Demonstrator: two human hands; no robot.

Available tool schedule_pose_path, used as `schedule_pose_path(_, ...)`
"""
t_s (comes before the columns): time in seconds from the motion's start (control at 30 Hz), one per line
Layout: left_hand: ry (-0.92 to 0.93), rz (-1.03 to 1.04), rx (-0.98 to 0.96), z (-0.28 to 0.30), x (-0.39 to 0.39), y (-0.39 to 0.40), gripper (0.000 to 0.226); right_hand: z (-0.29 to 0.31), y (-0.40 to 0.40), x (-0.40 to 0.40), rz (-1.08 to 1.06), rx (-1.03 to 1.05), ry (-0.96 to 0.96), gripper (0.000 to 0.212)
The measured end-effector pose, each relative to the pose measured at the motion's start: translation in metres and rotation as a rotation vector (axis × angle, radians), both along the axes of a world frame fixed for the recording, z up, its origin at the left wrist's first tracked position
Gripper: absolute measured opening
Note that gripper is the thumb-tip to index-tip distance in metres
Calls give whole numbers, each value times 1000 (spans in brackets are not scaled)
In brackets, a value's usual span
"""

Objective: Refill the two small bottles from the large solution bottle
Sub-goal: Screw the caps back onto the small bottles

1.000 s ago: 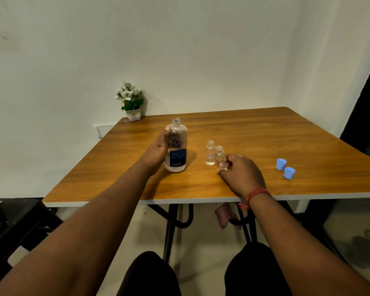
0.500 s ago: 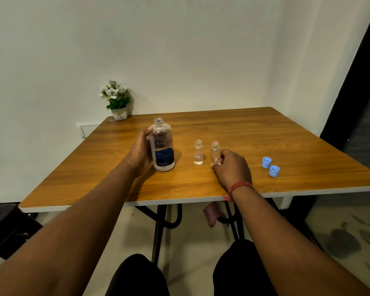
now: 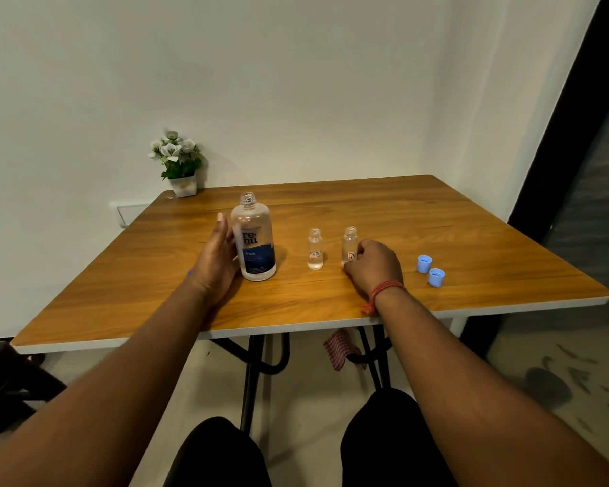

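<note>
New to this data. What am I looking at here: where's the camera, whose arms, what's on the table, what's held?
No robot here: a head-worn camera looks down at a person's own arms. On the wooden table stand an uncapped large solution bottle and two open small bottles. The left hand holds the large bottle's side; the right hand grips the right small bottle. The left small bottle stands free between them. Two blue caps lie to the right, a potted plant at the far corner.

Head-worn wide view, forward and down (seated) over the table (image 3: 471,247).
</note>
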State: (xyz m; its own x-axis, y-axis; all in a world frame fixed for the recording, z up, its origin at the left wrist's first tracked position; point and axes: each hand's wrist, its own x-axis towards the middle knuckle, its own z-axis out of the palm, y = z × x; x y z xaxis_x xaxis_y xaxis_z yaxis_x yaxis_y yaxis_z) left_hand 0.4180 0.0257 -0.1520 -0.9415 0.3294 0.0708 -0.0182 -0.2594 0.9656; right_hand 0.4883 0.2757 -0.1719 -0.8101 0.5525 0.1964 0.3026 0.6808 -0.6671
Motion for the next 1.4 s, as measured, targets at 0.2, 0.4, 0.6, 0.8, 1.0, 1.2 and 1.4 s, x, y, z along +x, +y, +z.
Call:
schedule_pose_path(0.2, 79, 603, -103, -7, 53, -14, 16, 1, -2, 7, 4, 26, -2, 23)
schedule_pose_path(0.4, 278, 178, -310, -19, 120, 35, 9, 1, -1, 24, 44, 56, 21, 21)
schedule_pose_path(0.6, 410, -7, -564, -11, 105, 96, 34, 3, -6, 45, 83, 86, -24, 24)
schedule_pose_path(0.8, 437, -118, -609, -5, 89, 123, 33, 7, -14, 66, 152, 116, 14, 21)
schedule_pose_path(1.0, 304, -211, -448, -8, 81, 121, 32, 9, -9, 71, 255, 68, -2, 34)
schedule_pose_path(1.2, 170, -265, -358, -10, 77, 119, 39, 10, 28, 92, 61, 68, 239, 25)
schedule_pose_path(1.4, 85, -270, -289, -6, 77, 113, 35, -2, 88, 106, -240, 204, 92, 43)
